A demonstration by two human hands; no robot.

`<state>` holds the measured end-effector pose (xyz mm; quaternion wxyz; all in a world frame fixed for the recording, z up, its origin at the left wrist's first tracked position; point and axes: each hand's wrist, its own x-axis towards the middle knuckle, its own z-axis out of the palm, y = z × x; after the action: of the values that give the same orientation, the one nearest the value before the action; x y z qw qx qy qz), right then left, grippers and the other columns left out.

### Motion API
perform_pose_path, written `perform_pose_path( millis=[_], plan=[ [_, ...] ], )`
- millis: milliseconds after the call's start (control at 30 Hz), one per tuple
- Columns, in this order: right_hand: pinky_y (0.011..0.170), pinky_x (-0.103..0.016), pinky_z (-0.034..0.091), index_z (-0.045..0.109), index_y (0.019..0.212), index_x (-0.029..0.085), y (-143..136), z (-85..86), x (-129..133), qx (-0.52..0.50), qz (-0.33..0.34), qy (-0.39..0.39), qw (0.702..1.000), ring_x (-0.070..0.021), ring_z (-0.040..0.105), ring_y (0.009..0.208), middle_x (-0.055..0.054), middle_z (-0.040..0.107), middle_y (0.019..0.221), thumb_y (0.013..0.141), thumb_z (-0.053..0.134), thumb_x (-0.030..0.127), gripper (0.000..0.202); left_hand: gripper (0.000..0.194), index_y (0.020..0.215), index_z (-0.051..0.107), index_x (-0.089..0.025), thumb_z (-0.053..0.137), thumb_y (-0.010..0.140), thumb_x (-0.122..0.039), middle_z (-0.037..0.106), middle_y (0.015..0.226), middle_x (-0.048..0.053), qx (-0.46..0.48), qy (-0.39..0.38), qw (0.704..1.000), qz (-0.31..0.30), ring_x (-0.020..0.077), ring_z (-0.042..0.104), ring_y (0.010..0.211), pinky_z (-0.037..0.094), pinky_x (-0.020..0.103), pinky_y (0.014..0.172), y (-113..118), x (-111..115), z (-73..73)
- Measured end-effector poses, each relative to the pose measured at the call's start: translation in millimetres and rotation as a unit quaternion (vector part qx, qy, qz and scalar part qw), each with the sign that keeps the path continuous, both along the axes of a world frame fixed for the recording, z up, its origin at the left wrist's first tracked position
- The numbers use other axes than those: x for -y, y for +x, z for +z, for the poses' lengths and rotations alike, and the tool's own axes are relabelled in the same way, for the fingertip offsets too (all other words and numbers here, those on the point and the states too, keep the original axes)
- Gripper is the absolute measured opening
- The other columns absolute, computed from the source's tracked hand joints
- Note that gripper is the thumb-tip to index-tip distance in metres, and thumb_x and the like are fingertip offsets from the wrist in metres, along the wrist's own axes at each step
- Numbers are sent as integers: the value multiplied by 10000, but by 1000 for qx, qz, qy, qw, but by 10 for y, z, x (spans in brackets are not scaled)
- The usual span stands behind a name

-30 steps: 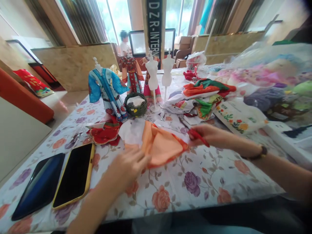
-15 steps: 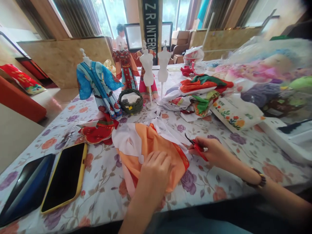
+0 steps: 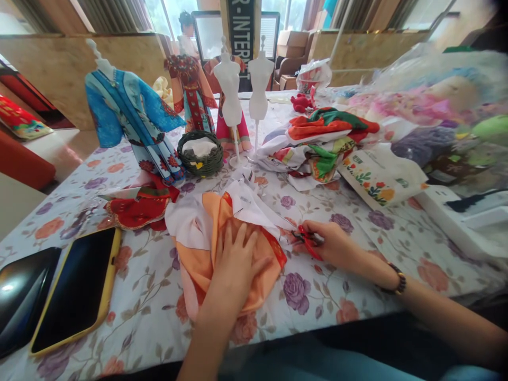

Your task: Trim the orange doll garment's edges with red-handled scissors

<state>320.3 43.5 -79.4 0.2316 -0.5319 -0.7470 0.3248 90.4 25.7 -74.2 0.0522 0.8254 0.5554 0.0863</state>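
Left hand [image 3: 237, 259] flat, fingers spread, pressing the orange garment [image 3: 222, 248] onto the floral tablecloth [image 3: 159, 296]. Right hand [image 3: 331, 244] closed around small red scissors [image 3: 305, 239], blades pointing left at the garment's red-trimmed right edge, just beside it. Cloth between both hands, right hand nearer that edge.

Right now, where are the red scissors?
The red scissors are in the right hand, right of centre, at the right edge of the orange cloth.
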Motion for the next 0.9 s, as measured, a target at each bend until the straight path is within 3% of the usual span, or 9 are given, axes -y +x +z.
perform_pose_path(
  millis=[100,200,367,467,567,700,767,900],
  plan=[
    [518,-263,298,396,637,229,-31,-12,-55,35,-11,26,999,-139,384,521,34,474,573,743,629,247,257,643,1327,509,-104,650,791,-431,474,1412,173,-18,-2,1000,24,421,340,1342,372,582,1038,2,-4,12],
    [533,-266,297,383,663,231,-45,-3,-77,53,-26,44,997,-144,393,538,26,482,605,769,589,230,231,726,1311,508,-41,695,742,-450,465,1403,227,-33,22,998,57,435,401,1298,398,580,1009,41,31,-33],
    [556,-276,328,402,687,229,18,126,-19,59,-42,45,996,-148,429,556,16,519,628,803,594,268,228,590,1252,566,-140,655,771,-471,486,1379,234,-12,101,993,54,454,456,1245,397,650,939,145,177,-92],
    [607,-285,363,452,723,218,88,250,48,47,-65,42,996,-164,488,630,-2,561,693,811,621,341,226,623,1271,536,-71,679,765,-405,459,1398,246,-4,124,990,72,451,417,1276,347,657,992,209,223,-67],
    [552,-269,349,466,678,210,158,343,113,-36,-50,-82,995,-147,466,584,19,513,623,797,641,430,305,497,1238,554,-39,647,805,-265,534,1342,209,32,135,989,42,383,461,1250,366,588,1034,260,223,-39],
    [503,-258,342,478,611,186,257,357,180,-102,52,-324,939,-121,436,489,9,534,534,865,545,479,393,257,1060,656,-97,620,836,-220,666,1118,122,116,139,984,5,285,575,1052,495,464,927,333,246,-44],
    [502,-255,354,477,582,178,306,328,207,-100,73,-395,910,-111,434,456,8,531,494,867,550,477,420,220,986,675,-110,654,817,-249,687,1025,97,147,141,979,4,267,587,978,518,441,866,373,277,-63],
    [463,-233,333,479,631,180,341,283,247,-146,53,-474,867,-90,413,405,32,502,466,877,523,500,407,171,941,685,-139,667,808,-246,695,987,73,171,142,975,8,261,569,958,509,446,835,431,324,-123]
  ],
)
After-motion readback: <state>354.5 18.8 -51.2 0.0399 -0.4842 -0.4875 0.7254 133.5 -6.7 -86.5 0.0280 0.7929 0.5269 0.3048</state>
